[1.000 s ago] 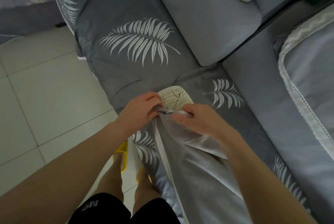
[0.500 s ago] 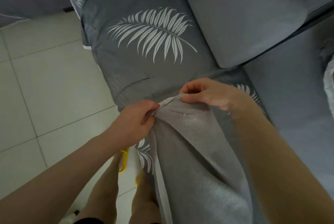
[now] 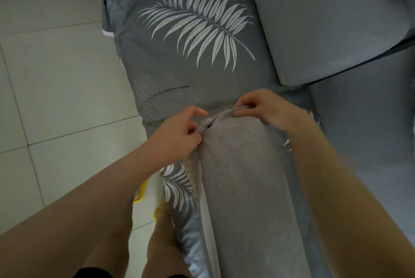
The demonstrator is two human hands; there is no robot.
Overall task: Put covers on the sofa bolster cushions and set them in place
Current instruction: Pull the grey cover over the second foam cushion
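Note:
A long bolster (image 3: 244, 179) in a plain grey cover lies lengthwise on the sofa seat, running from the bottom of the view up to my hands. My left hand (image 3: 177, 134) pinches the cover's open end at its left corner. My right hand (image 3: 265, 109) pinches the same edge further right, at the top of the bolster. The cover now wraps the whole end, and only a small dark gap shows between my hands. A pale strip of the inner cushion (image 3: 190, 172) shows along the left side.
The seat wears a grey cover with white leaf prints (image 3: 197, 30). A plain grey back cushion (image 3: 314, 19) lies at upper right. Pale floor tiles (image 3: 56, 75) fill the left. My legs and yellow slippers (image 3: 141, 192) stand beside the sofa edge.
The cream end of the inner cushion, bare a second ago, is now hidden under the grey cover. Both hands have pulled the cover's edge up over it and drawn it together.

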